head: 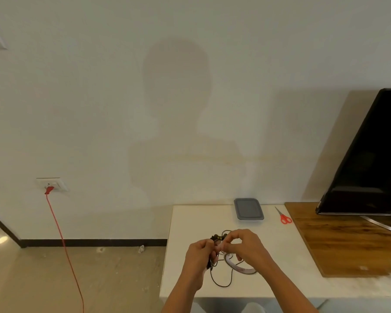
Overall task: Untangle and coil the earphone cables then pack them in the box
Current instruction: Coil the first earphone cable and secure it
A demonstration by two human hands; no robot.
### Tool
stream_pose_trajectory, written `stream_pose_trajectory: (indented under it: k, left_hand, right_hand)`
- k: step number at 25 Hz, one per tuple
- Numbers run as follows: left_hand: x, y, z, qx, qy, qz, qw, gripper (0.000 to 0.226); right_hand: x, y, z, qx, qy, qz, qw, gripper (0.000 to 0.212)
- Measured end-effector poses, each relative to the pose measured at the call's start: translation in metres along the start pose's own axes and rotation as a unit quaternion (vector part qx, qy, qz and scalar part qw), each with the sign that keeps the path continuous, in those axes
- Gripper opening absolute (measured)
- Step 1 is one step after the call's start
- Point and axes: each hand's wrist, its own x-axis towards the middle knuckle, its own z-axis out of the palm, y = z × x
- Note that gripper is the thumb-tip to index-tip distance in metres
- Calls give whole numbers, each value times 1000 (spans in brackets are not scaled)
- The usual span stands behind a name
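Note:
A black earphone cable (221,282) hangs in loops over the white table (278,249), with its earbuds bunched at the top between my hands. My left hand (200,254) grips the gathered bundle of cable. My right hand (243,243) pinches a strand near the earbuds, close against the left hand. The grey lidded box (248,209) stands closed at the table's far edge, well beyond both hands.
Red scissors (284,216) lie right of the box. A roll of clear tape (239,266) sits on the table under my right hand. A wooden board (348,242) with a black screen (370,159) fills the right side. A red cord (63,240) hangs from a wall socket at left.

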Motion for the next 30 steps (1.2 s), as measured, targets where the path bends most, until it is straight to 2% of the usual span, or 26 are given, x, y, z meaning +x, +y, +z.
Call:
stream_pose_trajectory:
  k: [2, 5, 8, 12, 14, 18, 22, 25, 30]
  left_hand:
    - [1, -3, 1, -64, 10, -9, 998, 31]
    - [1, -2, 2, -140, -16, -26, 990, 32]
    - [-4, -4, 4, -41, -22, 24, 999, 32]
    - [-8, -4, 10, 91, 10, 117, 989, 31]
    - [-6, -2, 10, 150, 38, 137, 978, 29]
    - [-3, -3, 11, 286, 84, 194, 935, 25]
    - [-5, -6, 10, 322, 95, 232, 913, 26]
    - [-5, -6, 10, 330, 101, 233, 909, 25]
    - [-5, -4, 7, 364, 53, 220, 903, 22]
  right_hand:
    - [2, -1, -4, -2, -18, -3, 1000, 9]
    - [5, -6, -13, 23, -48, -21, 998, 7]
    - [12, -19, -17, 29, -94, -29, 995, 4]
    - [26, -30, -14, -27, -117, -6, 993, 8]
    - [31, -33, -12, -47, -116, 6, 992, 5]
    - [36, -35, -9, -66, -108, 36, 991, 2]
    - [38, -33, -1, -82, -89, 62, 991, 7]
    - [39, -28, 7, -84, -65, 71, 992, 12]
    - [38, -23, 10, -77, -53, 75, 993, 17]
